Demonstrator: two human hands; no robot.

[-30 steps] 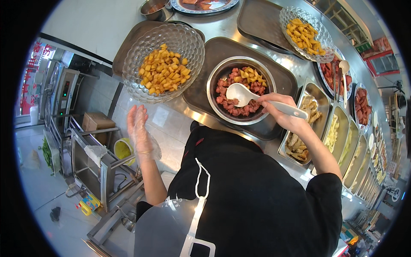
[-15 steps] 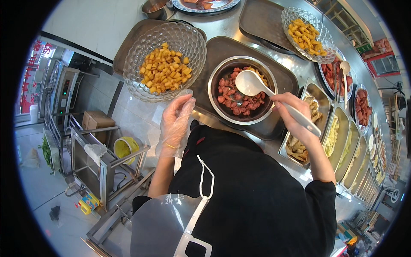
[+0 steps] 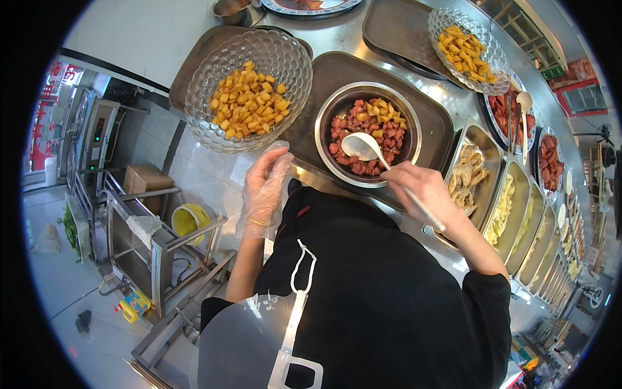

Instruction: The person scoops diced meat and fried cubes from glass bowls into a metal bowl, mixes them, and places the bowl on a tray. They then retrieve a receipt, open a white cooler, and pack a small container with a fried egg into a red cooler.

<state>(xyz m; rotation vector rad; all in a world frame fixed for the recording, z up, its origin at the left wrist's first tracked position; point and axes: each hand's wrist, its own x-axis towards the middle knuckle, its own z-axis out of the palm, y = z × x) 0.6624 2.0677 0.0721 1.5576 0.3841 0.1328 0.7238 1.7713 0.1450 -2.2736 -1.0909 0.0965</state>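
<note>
My right hand [image 3: 421, 193] is closed around the handle of a white serving spoon [image 3: 364, 146], its bowl resting on the food in a steel bowl [image 3: 322, 159]. Reddish diced meat [image 3: 348, 123] fills much of that bowl, with yellow-brown cubes piled at its far right. My left hand [image 3: 264, 185], in a clear plastic glove, hovers near the tray's left edge with fingers loosely curved and nothing visible in it. Just beyond it stands a scalloped glass bowl [image 3: 201, 97] holding golden diced cubes [image 3: 249, 100].
Under the steel bowl lies a brown tray [image 3: 427, 123]. Steel pans of food, including shredded pale vegetable [image 3: 502, 211], line the right. Another glass bowl [image 3: 499, 68] and plates of red meat stand at the far right. A metal frame stand [image 3: 162, 266] is at lower left.
The spoon has moved left and nearer to me inside the steel bowl, turning as it went. The yellow-brown cubes there now show more fully. My left hand has barely moved.
</note>
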